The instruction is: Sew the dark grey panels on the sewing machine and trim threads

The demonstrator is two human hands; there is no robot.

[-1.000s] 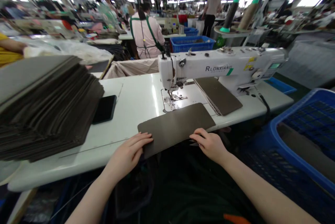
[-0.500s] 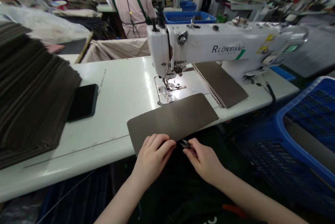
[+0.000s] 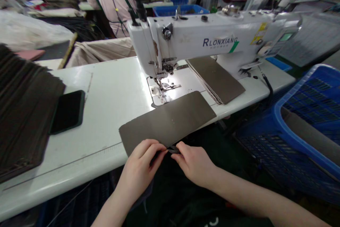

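A flat brown panel [image 3: 168,122] is seen laid at a slant across the front edge of a white sewing table [image 3: 106,120], just in front of the lit needle area of a white sewing machine [image 3: 186,39] marked "RLONXIANG". The panel's near edge is pinched between the thumb and fingers of the left hand [image 3: 143,159], though whether a thread is also caught there is hard to make out. Small dark snips [image 3: 173,149] are grasped in the fingers of the right hand [image 3: 195,163], their tips directed at the left fingertips — the two hands are held close together at the table's front edge.

Beneath the machine's arm, to the right of the panel, a smaller pile of brown pieces [image 3: 220,81] is set down, with pale edges showing along its left side. A dark phone [image 3: 68,112] is placed face up on the left part of the table, beside a tall stack of brown pieces [image 3: 23,113] that is cut off by the frame. A blue plastic basket [image 3: 284,128] is positioned at the right, with brown material [image 3: 310,136] held inside. Beyond the table, a person in a pale pink top [image 3: 113,4] — crossed by green straps — is shown from behind.
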